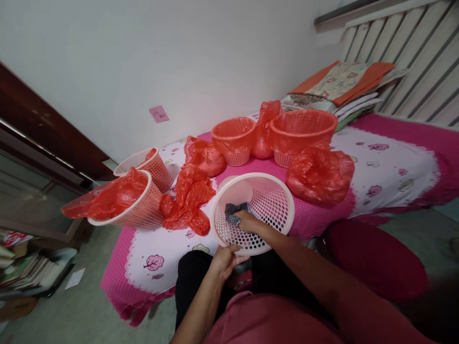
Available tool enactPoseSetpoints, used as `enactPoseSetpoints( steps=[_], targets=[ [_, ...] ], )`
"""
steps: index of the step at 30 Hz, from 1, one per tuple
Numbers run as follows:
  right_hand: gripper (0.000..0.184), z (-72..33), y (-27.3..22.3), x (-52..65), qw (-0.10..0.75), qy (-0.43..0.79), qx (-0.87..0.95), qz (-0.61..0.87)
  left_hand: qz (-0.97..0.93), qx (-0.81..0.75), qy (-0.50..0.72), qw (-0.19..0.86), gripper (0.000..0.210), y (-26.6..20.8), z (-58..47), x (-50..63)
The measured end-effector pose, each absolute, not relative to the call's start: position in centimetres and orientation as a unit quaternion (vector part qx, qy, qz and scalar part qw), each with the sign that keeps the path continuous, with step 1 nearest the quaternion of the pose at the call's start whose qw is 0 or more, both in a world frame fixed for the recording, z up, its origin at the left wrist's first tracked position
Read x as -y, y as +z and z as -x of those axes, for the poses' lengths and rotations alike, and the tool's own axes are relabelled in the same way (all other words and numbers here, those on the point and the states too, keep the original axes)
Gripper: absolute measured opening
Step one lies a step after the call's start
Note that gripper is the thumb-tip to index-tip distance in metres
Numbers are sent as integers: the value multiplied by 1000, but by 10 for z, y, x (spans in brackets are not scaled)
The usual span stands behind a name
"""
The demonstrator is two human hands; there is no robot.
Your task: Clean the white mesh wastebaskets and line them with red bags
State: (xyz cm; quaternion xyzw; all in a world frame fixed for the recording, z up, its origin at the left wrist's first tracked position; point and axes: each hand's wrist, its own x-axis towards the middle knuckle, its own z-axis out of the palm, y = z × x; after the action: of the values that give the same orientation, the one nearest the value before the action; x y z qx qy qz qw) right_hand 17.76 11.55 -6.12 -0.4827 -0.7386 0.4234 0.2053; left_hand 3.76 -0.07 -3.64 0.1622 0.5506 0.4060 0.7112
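Perforated basket point(270, 203), pale and apparently plastic, is located at the near side of the covered surface point(156, 246), near the middle of the scene, with its mouth tilted toward the near side. Whether its base is carried by the surface cannot be told.

The near rim is gripped at its left part by the left hand point(226, 260); the thumb is laid over the edge and the other fingers are placed beneath. A grey cloth point(232, 213) is bunched in the closed fingers of the right hand point(247, 221), which is inserted through the mouth and held close to the inner wall.

Handling: low weight is to be expected, given the thin, open-mesh wall. The rim is judged the stiffest part, while some flex is likely in the mesh. Breakage is unlikely under moderate pressure; a smooth finish may let the basket turn if held at one point only. Hold is best taken at the thick rim, with the wall backed from outside where pressure is applied inside.

Two red-lined baskets point(234, 138) are positioned at the far side, two more baskets point(152, 210) at the left, and crumpled red bags point(321, 176) between and around them.
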Motion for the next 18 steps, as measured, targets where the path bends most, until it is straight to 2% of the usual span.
enactPoseSetpoints(
  steps=[3,11,15,18],
  targets=[
    [21,-186,-55,-97,215,452,734,459,-159,-550,410,710,42,-37,-37,1],
    [20,-213,-43,-60,242,528,734,353,-152,-554,410,708,32,-39,-37,-1],
    [16,-221,-40,-44,227,470,791,320,-149,-549,408,714,17,-37,-39,0],
    [14,-223,-44,-27,221,358,844,333,-152,-540,414,716,11,-35,-40,0]
  ],
)
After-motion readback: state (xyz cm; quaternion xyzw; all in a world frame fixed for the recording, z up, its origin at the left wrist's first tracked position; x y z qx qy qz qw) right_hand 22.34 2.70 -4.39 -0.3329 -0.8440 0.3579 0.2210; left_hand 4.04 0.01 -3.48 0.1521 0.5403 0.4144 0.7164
